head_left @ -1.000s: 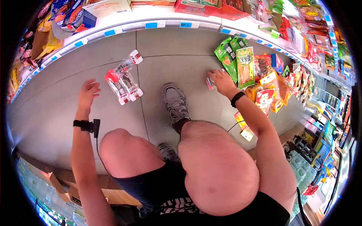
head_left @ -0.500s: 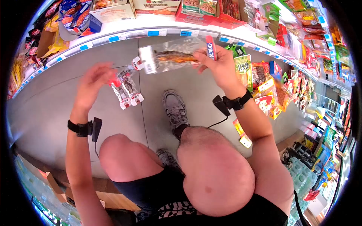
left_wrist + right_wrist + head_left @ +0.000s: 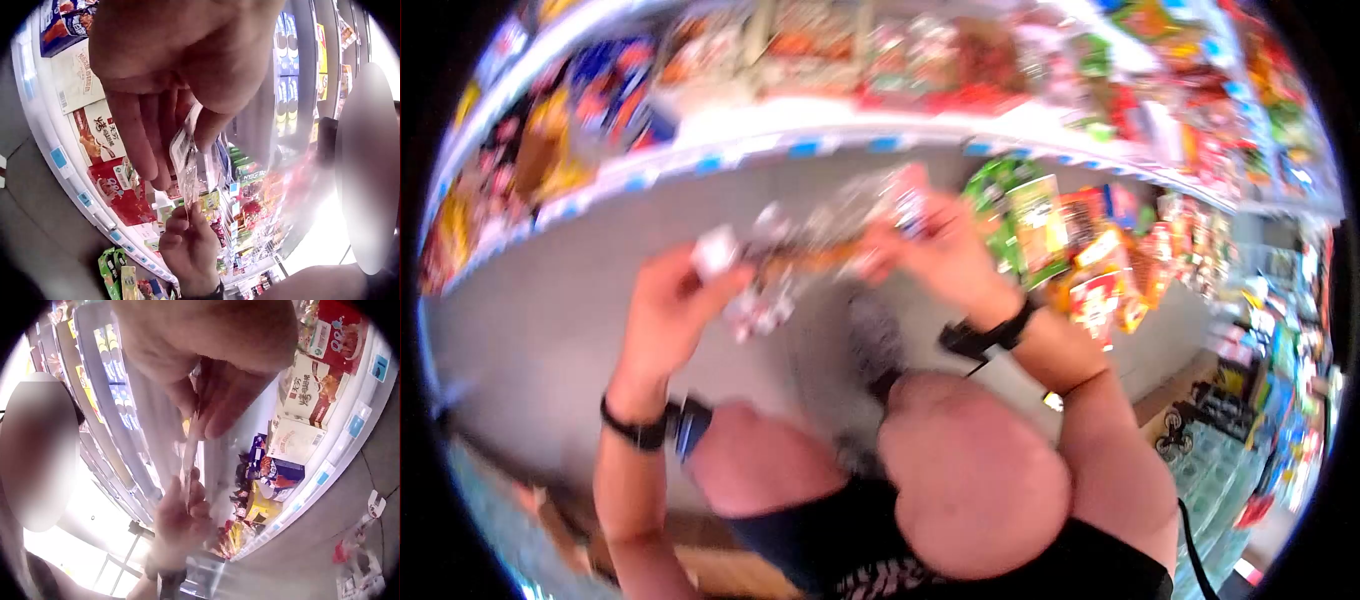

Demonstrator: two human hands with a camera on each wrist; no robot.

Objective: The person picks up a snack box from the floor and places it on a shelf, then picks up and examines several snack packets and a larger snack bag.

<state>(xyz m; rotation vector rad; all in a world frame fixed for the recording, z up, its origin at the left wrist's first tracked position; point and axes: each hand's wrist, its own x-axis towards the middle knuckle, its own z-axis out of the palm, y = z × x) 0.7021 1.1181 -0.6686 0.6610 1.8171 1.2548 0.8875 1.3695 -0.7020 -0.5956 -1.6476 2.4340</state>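
Note:
Between the two hands is a clear snack packet [image 3: 830, 225] with brownish food inside, blurred in the head view. My left hand [image 3: 675, 315] pinches its white end between thumb and fingers. At the red-topped end, my right hand [image 3: 935, 250] grips it the same way. Seen from the left wrist, the packet [image 3: 187, 165] stands nearly edge-on, with the right hand [image 3: 190, 247] at its far end. From the right wrist it is a thin edge, the left hand [image 3: 181, 515] on the far end. Small clear packets [image 3: 760, 312] on the floor are partly hidden behind it.
A shelf edge with blue-and-white price tags [image 3: 800, 148] curves across the front, snack boxes above it. On the floor to the right lies a pile of colourful snack packets [image 3: 1100, 260], green ones [image 3: 995, 205] nearest the hands. A shoe [image 3: 872, 330] stands below the packet.
My right hand has brought the clear packet up and across from the right. The left hand, empty half a second ago, now holds its white end. The head view has tilted up toward the shelf.

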